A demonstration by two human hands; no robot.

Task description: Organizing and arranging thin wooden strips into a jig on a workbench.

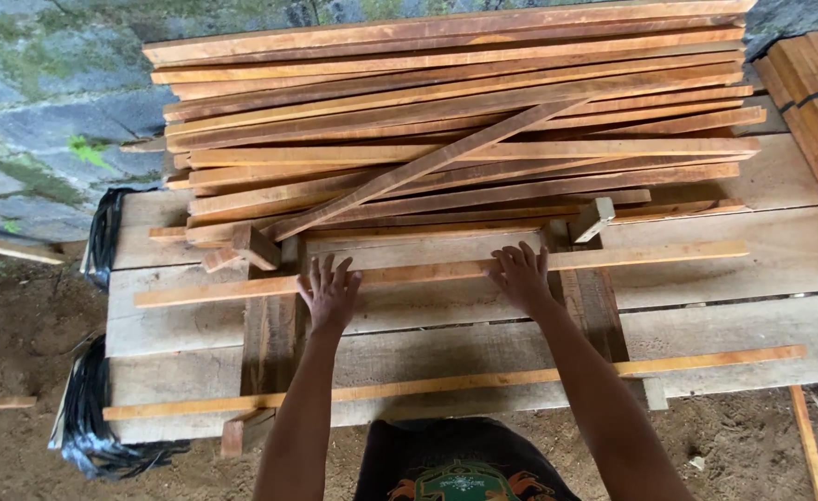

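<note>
- Left hand (329, 295) and right hand (521, 276) lie flat, fingers spread, on one long orange slat (427, 272), grasping nothing.
- The slat lies across pale planks (780, 250), just before the slat pile (455, 121).
- Black plastic wrap (103, 232) hangs at the left edge.

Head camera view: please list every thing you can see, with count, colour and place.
wooden slat under the hands: one, orange-brown, lying across the table, both hands on it
near slat: one, orange-brown, along the table's near edge
slat pile: many, too many to count, orange-brown, back of the table
small wood blocks: at least two, pale brown, at the foot of the pile
plank table: one, grey-brown, centre
black plastic sheet: black, hanging at the table's left side
stone wall: grey with green moss, upper left
dirt ground: brown, around the table
left hand: one, fingers spread flat on the slat
right hand: one, fingers spread flat on the slat
</note>
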